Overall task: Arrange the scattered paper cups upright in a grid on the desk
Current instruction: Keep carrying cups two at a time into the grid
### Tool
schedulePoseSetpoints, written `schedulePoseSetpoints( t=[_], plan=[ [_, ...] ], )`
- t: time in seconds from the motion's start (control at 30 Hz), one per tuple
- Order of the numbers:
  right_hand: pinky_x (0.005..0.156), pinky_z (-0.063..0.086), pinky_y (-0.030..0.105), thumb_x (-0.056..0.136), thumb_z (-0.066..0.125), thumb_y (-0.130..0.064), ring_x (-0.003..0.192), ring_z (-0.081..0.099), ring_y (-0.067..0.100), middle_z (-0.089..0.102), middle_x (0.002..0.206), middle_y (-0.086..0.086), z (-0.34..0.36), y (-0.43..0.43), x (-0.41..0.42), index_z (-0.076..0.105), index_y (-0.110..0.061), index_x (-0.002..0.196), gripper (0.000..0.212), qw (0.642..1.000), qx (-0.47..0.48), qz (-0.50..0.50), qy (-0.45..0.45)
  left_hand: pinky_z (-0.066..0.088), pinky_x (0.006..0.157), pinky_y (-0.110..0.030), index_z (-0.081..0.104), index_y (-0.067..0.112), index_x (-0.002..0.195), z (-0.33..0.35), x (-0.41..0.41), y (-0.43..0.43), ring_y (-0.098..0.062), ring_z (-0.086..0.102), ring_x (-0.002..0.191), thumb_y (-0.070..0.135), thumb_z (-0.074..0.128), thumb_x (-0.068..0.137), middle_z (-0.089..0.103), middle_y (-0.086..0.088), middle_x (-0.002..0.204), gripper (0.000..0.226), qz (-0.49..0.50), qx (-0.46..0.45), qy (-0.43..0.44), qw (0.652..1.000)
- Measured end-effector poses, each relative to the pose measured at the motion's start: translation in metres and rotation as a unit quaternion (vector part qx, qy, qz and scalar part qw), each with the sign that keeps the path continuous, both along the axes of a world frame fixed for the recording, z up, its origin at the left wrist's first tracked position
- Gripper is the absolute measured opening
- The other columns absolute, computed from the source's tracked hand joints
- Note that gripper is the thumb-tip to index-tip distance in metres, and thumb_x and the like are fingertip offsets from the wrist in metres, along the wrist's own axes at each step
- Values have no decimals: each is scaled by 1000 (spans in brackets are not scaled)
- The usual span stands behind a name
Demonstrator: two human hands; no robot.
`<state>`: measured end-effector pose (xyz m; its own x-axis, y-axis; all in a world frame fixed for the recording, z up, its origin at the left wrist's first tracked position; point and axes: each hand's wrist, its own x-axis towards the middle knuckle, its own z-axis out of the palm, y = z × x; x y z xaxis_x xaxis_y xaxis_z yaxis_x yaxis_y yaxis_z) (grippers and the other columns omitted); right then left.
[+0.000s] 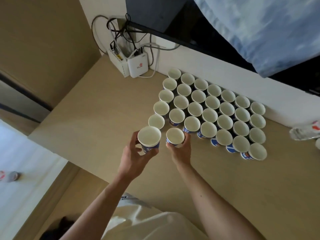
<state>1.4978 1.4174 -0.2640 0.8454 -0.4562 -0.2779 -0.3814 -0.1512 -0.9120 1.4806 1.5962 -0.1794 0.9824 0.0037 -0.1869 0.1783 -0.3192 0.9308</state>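
Holding two cups at once; entries listed outward from the grips.

1. Left hand [136, 154]: fingers and thumb curled round the lower wall of a white paper cup with blue printed band [149, 139], upright, mouth up. I cannot tell whether its base touches the surface.
2. Right hand [180, 153]: fingers wrapped round the base of a second white-and-blue paper cup [174, 137], upright, just right of the left-held one, the two cups apart.
3. Block of upright white paper cups [209, 115]: begins directly beyond both grips and runs away to the right in tight diagonal rows, rims nearly touching. Its nearest members crowd the right-held cup on its far and right sides; one end cup [156, 121] stands just beyond the left-held cup.
4. Pale wooden desk [103, 110]: bare surface left of the left grip and near side of the right forearm.
5. Two white router boxes [138, 66] with tangled dark and white cables [121, 32]: well beyond the grips, against the wall.
6. Dark boxy unit [152, 11] and blue-white cloth [268, 32]: farther still, above the block.
7. Clear plastic bottle lying on its side [303, 133]: far right, past the block.
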Motion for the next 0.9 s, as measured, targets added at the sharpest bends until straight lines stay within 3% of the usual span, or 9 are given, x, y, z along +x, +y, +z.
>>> schedulePoseSetpoints(
  t=[0.17,0.3,0.43,0.5,0.6,0.8,0.9],
  plan=[
    [74,41,4,70,82,-7,88,60,-6,64,104,-6,-20,11,14,51,-20,122,62,999,-12,-36,16,53,81,-26,55,32,123,-9,3,19,-5,64,100,33,83,69,66,23,110,61,-26,5,13,1000],
    [77,44,7,70,82,-7,89,59,-2,62,107,-9,-28,16,21,48,-30,116,61,998,-18,-53,17,54,80,-26,56,31,123,-13,6,29,-5,64,98,34,83,68,67,23,108,61,-38,12,23,999],
    [90,54,38,69,80,-17,103,64,16,66,114,-2,-36,16,27,52,-27,118,58,997,-22,-71,24,56,81,-28,56,29,124,-17,10,38,-7,65,99,35,83,69,69,16,110,62,-46,16,26,998],
    [92,54,42,67,77,-19,105,64,18,65,116,0,-38,16,28,52,-28,118,58,997,-19,-70,22,57,81,-31,56,29,124,-19,11,40,-7,65,99,35,83,69,69,14,111,62,-49,20,27,998],
    [90,56,37,67,74,-19,109,63,17,64,119,1,-39,15,29,52,-27,121,59,997,-3,-75,19,56,81,-28,56,30,124,-20,15,42,-6,65,100,38,83,68,68,17,111,63,-52,16,29,998],
    [75,51,12,76,76,-3,105,63,2,64,118,-4,-37,14,34,49,-22,126,59,996,47,-70,19,54,81,-26,56,31,125,-19,18,39,-5,64,102,38,82,68,67,20,111,63,-55,9,34,998],
    [75,51,13,77,72,4,110,60,6,59,122,-3,-35,13,25,46,-15,130,62,994,54,-82,45,53,82,-26,56,33,124,-21,18,34,-4,63,103,37,82,67,66,23,110,63,-60,12,43,997]
  ],
)
